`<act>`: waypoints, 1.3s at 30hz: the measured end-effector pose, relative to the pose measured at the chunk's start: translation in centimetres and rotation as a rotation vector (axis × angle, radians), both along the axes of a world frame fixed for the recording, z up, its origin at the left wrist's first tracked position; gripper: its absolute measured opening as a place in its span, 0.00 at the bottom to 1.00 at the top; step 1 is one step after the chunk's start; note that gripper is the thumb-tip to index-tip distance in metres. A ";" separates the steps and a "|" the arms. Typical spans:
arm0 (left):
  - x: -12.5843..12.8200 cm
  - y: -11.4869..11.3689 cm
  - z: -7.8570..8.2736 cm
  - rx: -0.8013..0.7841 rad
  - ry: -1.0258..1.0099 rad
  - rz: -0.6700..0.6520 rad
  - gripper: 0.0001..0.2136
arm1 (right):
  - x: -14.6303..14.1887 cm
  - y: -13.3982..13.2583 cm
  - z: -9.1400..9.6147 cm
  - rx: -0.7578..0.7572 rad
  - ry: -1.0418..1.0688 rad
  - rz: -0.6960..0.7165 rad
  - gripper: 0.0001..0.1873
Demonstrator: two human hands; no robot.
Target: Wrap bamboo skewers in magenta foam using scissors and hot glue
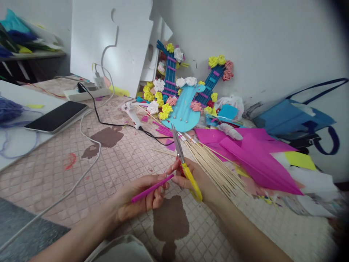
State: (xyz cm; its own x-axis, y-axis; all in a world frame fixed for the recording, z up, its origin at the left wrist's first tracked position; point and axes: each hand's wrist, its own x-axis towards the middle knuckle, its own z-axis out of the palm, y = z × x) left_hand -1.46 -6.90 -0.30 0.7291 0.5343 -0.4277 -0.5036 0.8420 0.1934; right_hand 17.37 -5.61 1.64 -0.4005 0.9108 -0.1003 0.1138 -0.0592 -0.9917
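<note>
Between the fingers of my left hand [145, 191] lies a magenta paper-wrapped stick [151, 188], pointing up to the right. My right hand [197, 178] holds scissors [188, 174] with yellow handles, their metal blades pointing up and away from me. The fingertips of both hands are close together near the stick's upper end; whether they touch is hard to tell. Just beyond the right hand, a bundle of thin wooden sticks [215, 167] lies on the table. Several magenta sticks [165, 130] lie near the scissors' tips.
Blue paper decorations [181, 112] with paper flowers lean at the wall. A glue gun [133, 114] trails a black cord. Magenta paper sheets [253, 160] and a blue bag [294, 116] lie right. A phone [57, 116], power strip [81, 94] and white cable [89, 140] are left.
</note>
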 end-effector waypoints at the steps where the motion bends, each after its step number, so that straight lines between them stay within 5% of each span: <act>1: 0.0 0.1 -0.1 -0.003 0.002 0.004 0.02 | -0.1 0.0 -0.2 -0.006 0.000 -0.005 0.18; 5: 0.4 0.0 -0.8 0.104 0.122 0.070 0.02 | -0.1 -0.2 -0.7 -0.049 -0.015 -0.090 0.19; 11: 1.0 -0.6 -1.0 0.616 0.537 0.429 0.12 | -0.6 -0.7 -0.8 -0.197 0.051 -0.179 0.21; 16: 0.9 -0.5 -0.5 0.747 0.618 0.463 0.09 | -0.8 -1.1 -0.6 -0.203 0.037 -0.144 0.21; 20: 0.8 -0.4 -0.5 0.721 0.593 0.463 0.10 | 0.2 -1.7 0.0 -0.023 -0.176 -0.121 0.18; 28: 0.6 -0.7 -1.0 0.699 0.586 0.493 0.10 | 4.5 -3.3 1.1 0.505 -1.010 -0.100 0.18; 39: 0.4 -0.9 -1.0 0.750 0.607 0.522 0.08 | 6.1 -4.1 1.7 0.762 -1.263 -0.073 0.19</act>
